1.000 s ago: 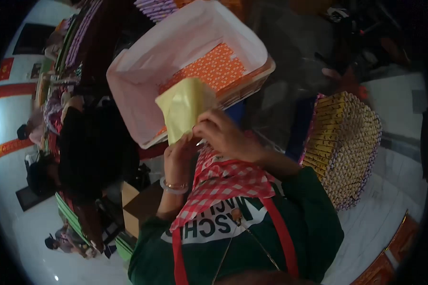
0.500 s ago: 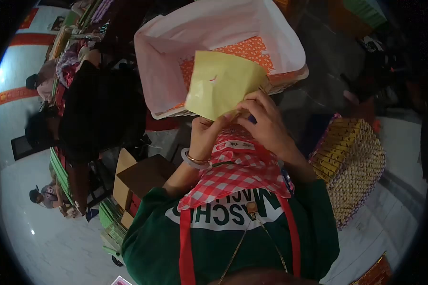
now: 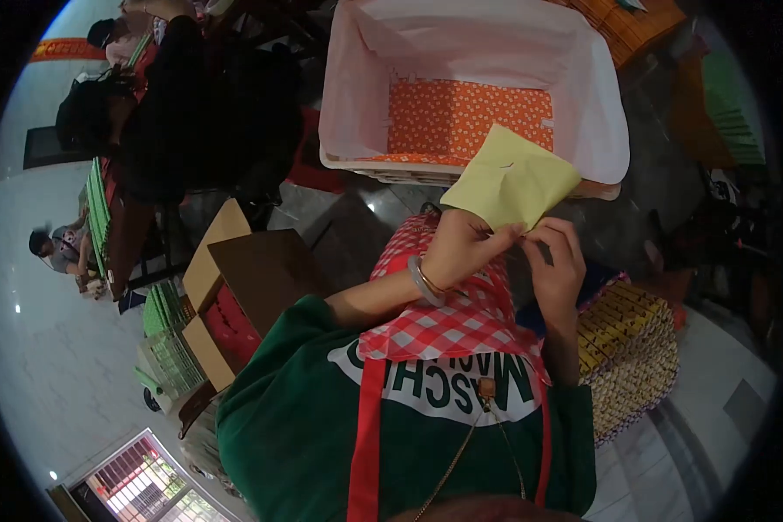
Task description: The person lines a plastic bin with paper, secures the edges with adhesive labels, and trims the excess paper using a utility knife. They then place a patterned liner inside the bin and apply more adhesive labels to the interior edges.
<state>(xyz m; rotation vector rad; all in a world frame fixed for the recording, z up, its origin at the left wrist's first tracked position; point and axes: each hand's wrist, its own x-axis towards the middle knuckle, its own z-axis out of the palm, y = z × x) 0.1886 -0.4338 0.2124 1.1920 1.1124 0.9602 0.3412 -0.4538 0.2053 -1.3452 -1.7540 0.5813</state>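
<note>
A yellow paper sheet (image 3: 509, 178) with a small red mark fans upward from my fingers. Its lower edge is pinched by my left hand (image 3: 471, 245), which wears a pale bangle and a gold one on the wrist. Close beside it, my right hand (image 3: 555, 259) has thumb and fingertips pressed together on the paper's lower right edge. The exact fold between the fingertips is too small to make out. Just beyond the sheet stands a basket (image 3: 613, 113) with a white lining and orange flower-patterned material on its bottom; the paper overlaps its near rim in this view.
An open cardboard box (image 3: 265, 265) with red contents sits left of me. Folded yellow woven-looking pieces (image 3: 631, 357) lie at my right. A person in black (image 3: 204, 113) is at the upper left, and another person (image 3: 65, 248) works farther back.
My view has shifted, so the basket appears farther right and higher. Both hands and the yellow paper now sit farther right, and the sheet is turned and looks more bent.
</note>
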